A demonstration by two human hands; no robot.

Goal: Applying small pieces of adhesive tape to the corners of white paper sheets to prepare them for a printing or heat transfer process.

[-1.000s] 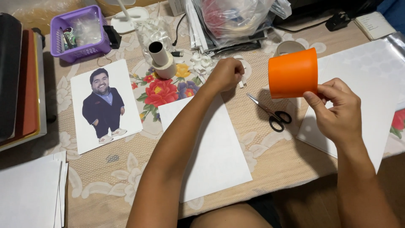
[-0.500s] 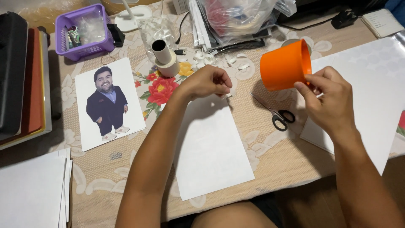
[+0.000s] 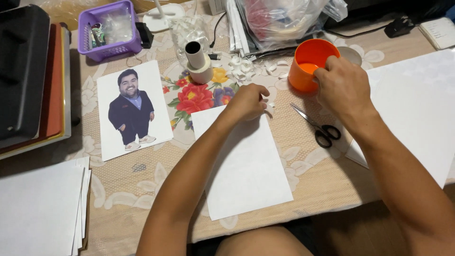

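My right hand [image 3: 343, 87] grips the rim of an orange cup [image 3: 305, 64], which stands upright on the table with its mouth up. My left hand [image 3: 249, 102] rests curled at the top right corner of a white sheet [image 3: 244, 166]. A small white paper scrap [image 3: 268, 108] pokes out at its fingertips. Black-handled scissors [image 3: 318, 126] lie shut between the sheet and my right forearm. More white paper scraps [image 3: 244, 66] are strewn just beyond my left hand.
A cut-out print of a person [image 3: 132, 111] lies to the left, near a tape roll [image 3: 199, 64] and a purple basket [image 3: 110, 29]. A large white sheet [image 3: 417, 104] is on the right, a paper stack [image 3: 40, 208] front left, dark folders [image 3: 26, 71] far left.
My right hand brought the orange cup down from a tilted hold in the air to upright on the table. My left hand drew back slightly to the sheet's corner.
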